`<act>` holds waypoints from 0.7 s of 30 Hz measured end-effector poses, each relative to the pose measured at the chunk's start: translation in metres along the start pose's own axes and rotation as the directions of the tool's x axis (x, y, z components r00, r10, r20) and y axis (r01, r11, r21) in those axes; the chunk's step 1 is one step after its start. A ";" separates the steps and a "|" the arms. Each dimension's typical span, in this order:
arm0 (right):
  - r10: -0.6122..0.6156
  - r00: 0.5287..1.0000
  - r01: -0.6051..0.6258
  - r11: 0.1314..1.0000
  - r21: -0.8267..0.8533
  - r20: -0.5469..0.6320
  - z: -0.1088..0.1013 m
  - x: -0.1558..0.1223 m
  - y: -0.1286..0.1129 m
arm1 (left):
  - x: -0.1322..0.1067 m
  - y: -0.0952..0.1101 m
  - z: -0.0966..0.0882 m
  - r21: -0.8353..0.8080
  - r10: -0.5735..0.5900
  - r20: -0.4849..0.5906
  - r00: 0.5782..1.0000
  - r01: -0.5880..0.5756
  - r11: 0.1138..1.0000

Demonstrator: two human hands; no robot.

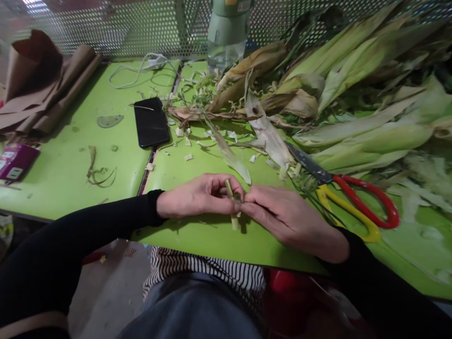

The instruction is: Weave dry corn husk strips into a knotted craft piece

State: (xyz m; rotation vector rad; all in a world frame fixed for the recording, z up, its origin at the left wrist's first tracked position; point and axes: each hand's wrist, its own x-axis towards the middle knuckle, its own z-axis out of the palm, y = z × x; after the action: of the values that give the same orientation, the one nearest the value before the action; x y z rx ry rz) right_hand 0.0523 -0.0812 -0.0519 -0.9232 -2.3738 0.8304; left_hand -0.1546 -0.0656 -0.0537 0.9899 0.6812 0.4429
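Note:
Between the fingers of my left hand (208, 195) is a small rolled piece of corn husk (234, 221), its pale end pointing down toward the table. My right hand (289, 216) meets it from the other side, thumb and forefinger pinched at the same piece; what exactly those fingertips grip is hidden. Just beyond my hands lies a loose strip of corn husk (229, 153). A wider dried husk (266, 129) rests behind it. To the right of my right hand are large scissors (367, 197) with one red and one yellow handle.
Many corn husks (381, 136) pile up across the right side. A black phone (151, 123), white cable (137, 70) and water bottle (228, 35) stand or lie further back. Brown paper (52, 94) and a purple box (17, 161) are at left on the green table (123, 174).

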 end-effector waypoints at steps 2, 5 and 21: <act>-0.022 0.999 0.023 0.999 0.024 -0.027 0.000 -0.001 -0.001 | -0.001 0.002 -0.001 0.005 -0.005 0.016 1.000 0.005 1.000; 0.047 0.994 -0.040 0.996 0.080 -0.099 -0.001 -0.002 -0.002 | -0.002 0.003 0.001 -0.011 0.019 -0.003 1.000 -0.019 1.000; 0.318 0.947 -0.290 0.914 0.284 -0.055 0.004 0.001 -0.006 | -0.007 0.005 0.006 0.379 0.221 -0.111 0.969 -0.164 0.911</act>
State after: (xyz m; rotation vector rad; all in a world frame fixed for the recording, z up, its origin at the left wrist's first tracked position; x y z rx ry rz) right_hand 0.0467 -0.0851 -0.0501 -1.2032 -1.9911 1.1662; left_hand -0.1551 -0.0712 -0.0451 1.3976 0.8257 0.5818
